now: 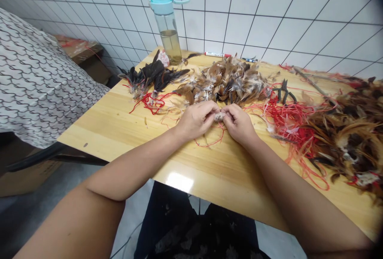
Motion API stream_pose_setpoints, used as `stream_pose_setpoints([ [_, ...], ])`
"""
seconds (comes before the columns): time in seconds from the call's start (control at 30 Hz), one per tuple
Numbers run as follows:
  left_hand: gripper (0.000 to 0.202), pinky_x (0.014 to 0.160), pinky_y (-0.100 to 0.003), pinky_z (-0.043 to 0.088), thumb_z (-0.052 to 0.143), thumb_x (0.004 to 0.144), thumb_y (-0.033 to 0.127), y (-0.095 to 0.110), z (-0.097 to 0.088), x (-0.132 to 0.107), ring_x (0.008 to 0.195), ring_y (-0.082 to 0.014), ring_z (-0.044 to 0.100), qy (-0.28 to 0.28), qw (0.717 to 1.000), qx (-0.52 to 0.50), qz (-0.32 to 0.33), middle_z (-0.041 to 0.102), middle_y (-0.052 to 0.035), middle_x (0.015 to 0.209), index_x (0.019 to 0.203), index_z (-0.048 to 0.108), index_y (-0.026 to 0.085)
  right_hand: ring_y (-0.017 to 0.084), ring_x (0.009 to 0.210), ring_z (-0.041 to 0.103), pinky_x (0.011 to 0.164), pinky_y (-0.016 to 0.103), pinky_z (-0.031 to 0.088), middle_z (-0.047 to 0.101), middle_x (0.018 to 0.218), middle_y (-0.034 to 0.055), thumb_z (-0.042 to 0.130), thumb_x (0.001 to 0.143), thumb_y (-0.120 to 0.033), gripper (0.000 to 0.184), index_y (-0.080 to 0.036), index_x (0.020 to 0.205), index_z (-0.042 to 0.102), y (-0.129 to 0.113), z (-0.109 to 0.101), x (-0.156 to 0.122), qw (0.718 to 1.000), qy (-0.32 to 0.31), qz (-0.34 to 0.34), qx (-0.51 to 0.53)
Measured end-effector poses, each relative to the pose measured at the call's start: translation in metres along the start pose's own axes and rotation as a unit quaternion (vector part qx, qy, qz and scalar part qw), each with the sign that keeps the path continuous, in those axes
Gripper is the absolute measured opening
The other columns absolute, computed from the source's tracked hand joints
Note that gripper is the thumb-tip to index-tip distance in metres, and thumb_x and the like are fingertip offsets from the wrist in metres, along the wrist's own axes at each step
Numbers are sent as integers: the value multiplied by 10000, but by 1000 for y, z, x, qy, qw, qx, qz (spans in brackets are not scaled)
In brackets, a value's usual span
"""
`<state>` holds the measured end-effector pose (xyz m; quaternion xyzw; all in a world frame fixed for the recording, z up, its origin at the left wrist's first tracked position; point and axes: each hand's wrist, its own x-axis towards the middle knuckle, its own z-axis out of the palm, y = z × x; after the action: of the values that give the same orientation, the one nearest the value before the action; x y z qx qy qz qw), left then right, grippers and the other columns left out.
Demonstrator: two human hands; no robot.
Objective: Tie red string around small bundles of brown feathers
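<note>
My left hand (196, 118) and my right hand (238, 122) meet over the wooden table (125, 119), fingers pinched together on a small pale feather tuft (220, 116) held between them. A thin red string (209, 142) loops on the table just below the hands. Right behind my hands lies a heap of brown feathers (227, 81). A bundle of black feathers (152, 76) sits further left with red string (149, 102) beside it.
A large pile of brown feathers and tangled red string (338, 131) covers the table's right side. Dark pliers (284, 91) lie near it. A clear bottle with a teal lid (167, 23) and a marker (217, 54) stand by the tiled wall. Patterned cloth (36, 79) hangs at left.
</note>
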<state>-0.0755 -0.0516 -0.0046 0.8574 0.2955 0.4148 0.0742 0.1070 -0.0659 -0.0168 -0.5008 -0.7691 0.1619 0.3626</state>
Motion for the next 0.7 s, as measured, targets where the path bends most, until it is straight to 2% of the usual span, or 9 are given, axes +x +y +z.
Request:
stream_pose_setpoints([
  [0.2, 44, 612, -200, 420, 568, 864, 170, 2, 2, 0, 629, -78, 547, -16, 998, -57, -16, 597, 20, 731, 892, 535, 166, 176, 690, 482, 638, 299, 371, 504, 714, 14, 475, 811, -142, 114, -217, 766, 546, 9, 1, 1, 1000, -18, 5, 7],
  [0.37, 71, 587, -197, 398, 554, 837, 129, 6, 0, -1, 594, -72, 517, -36, 996, -74, -28, 565, 36, 694, 874, 513, 173, 183, 726, 515, 671, 305, 397, 539, 758, 29, 473, 831, -162, 114, -217, 794, 566, 10, 1, 1, 999, -39, 0, -6],
  [0.7, 85, 604, -212, 404, 529, 819, 108, 10, -1, -1, 600, -85, 518, -88, 994, -64, -22, 587, 24, 716, 857, 505, 180, 195, 793, 559, 695, 306, 427, 605, 853, 54, 457, 866, -180, 146, -220, 851, 596, 12, 1, -1, 996, -69, 5, -52],
])
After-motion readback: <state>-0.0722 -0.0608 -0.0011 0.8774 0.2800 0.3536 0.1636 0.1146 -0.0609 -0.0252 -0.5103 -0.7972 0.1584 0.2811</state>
